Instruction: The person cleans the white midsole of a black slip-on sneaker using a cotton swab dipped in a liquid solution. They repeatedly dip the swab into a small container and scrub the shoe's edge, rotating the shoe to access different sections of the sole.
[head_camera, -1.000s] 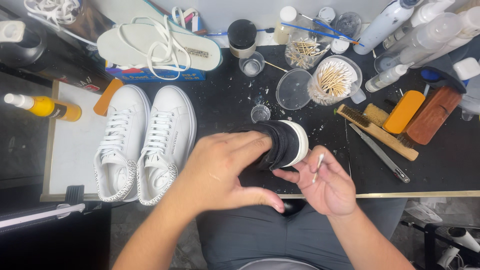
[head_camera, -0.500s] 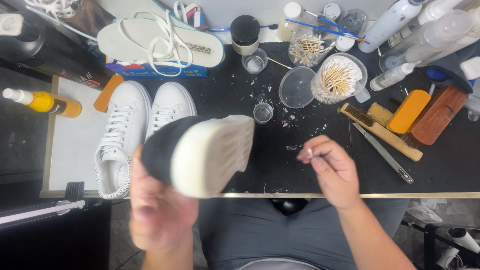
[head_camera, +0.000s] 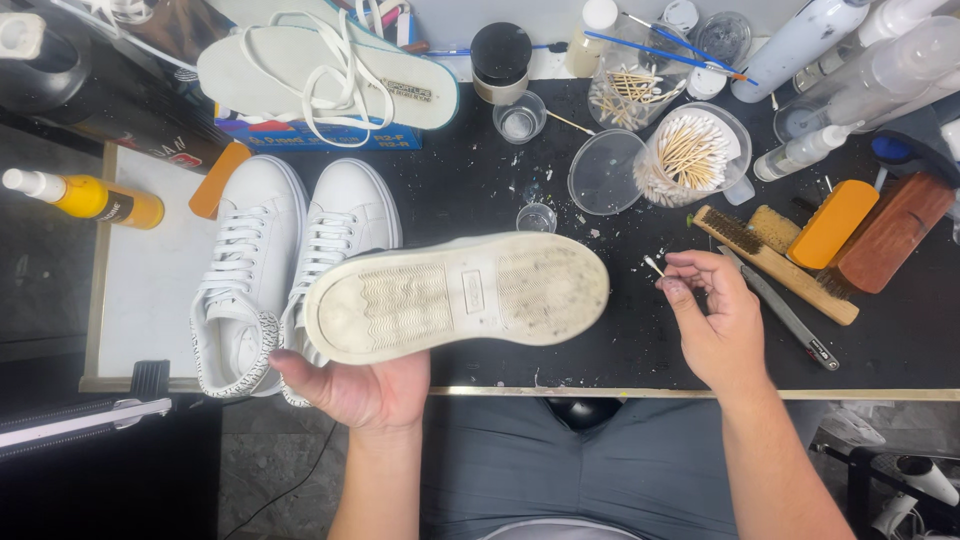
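Note:
My left hand (head_camera: 355, 385) grips a sneaker (head_camera: 455, 295) from below, near the heel. The shoe is turned sole-up, so its dirty off-white tread faces me and its upper is hidden. My right hand (head_camera: 712, 320) hovers to the right of the toe, its fingertips pinching a cotton swab (head_camera: 654, 265). Behind the held shoe, a pair of clean white sneakers (head_camera: 285, 265) stands on a white mat.
A tub of cotton swabs (head_camera: 690, 155) and its clear lid (head_camera: 605, 172) sit on the black table (head_camera: 480, 200). Brushes (head_camera: 775, 262), an orange block (head_camera: 832, 222) and spray bottles (head_camera: 800, 45) crowd the right. Insoles with laces (head_camera: 320, 75) lie at the back, a yellow bottle (head_camera: 85, 195) at the left.
My left hand has turned the shoe over, from its dark opening facing me to sole-up, and brought it level. My right hand has moved right and up with the swab.

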